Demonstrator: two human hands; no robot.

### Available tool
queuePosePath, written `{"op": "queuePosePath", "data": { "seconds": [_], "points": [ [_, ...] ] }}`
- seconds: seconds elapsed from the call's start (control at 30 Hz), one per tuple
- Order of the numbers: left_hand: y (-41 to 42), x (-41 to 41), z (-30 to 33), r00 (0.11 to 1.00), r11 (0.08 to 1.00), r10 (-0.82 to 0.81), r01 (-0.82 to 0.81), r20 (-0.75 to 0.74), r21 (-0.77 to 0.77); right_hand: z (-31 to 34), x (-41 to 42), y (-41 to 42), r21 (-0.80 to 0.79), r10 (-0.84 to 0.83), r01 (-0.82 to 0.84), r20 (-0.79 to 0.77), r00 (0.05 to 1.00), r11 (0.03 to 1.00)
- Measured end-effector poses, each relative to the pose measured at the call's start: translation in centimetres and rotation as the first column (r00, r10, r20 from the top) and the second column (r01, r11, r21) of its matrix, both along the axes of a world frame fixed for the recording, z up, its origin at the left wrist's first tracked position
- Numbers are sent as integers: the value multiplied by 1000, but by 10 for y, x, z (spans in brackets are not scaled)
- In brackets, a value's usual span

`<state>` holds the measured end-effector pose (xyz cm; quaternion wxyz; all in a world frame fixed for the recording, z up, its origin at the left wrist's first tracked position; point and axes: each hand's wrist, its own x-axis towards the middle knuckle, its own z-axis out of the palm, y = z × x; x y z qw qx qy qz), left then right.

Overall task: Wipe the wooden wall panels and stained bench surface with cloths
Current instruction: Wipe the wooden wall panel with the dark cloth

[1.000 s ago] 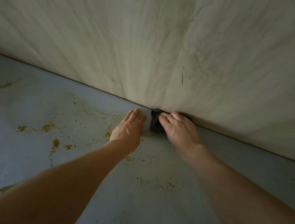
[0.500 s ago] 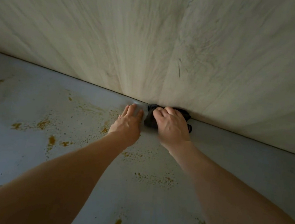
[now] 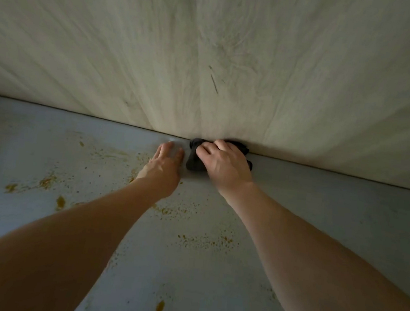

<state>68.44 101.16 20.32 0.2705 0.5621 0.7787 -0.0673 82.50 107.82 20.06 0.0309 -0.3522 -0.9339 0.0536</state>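
1. Pressing down on a dark cloth (image 3: 194,160), the right hand (image 3: 225,166) covers most of it, fingers curled over the bunched fabric so that only its left part and small bits at the far and right edges show.
2. The cloth lies on the grey-blue surface (image 3: 332,221) right at the seam where the wooden wall panel (image 3: 134,45) rises, and it touches the foot of the panel.
3. The left hand (image 3: 163,168) rests palm down on the surface just beside the cloth, on its left; its fingers are straight, close together and point toward the panel, holding nothing.
4. The two hands sit near one another but apart, with the visible part of the cloth between them.
5. Yellow-brown stains (image 3: 47,181) speckle the surface left of the cloth and nearer the person, some as fine dots, some as larger blobs and streaks.
6. The surface to the right of the cloth looks mostly plain, with a few faint specks near the right forearm.
7. On the panel above the cloth, a short dark scratch (image 3: 214,82) and faint smudges mark the pale grain.
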Motion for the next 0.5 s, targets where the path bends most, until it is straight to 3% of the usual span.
{"op": "queuePosePath", "data": {
  "seconds": [0.2,0.33,0.5],
  "points": [
    [5,8,13,994,996,18,-27,-103,-84,-3,38,19,71,123,-121,-21,992,990],
    [7,54,20,986,999,11,-5,-169,38,-8,99,27,125,147,-138,-70,987,983],
    [24,153,17,991,983,-113,122,-77,134,-11,183,40,166,106,-90,-90,990,982]
  ]
}}
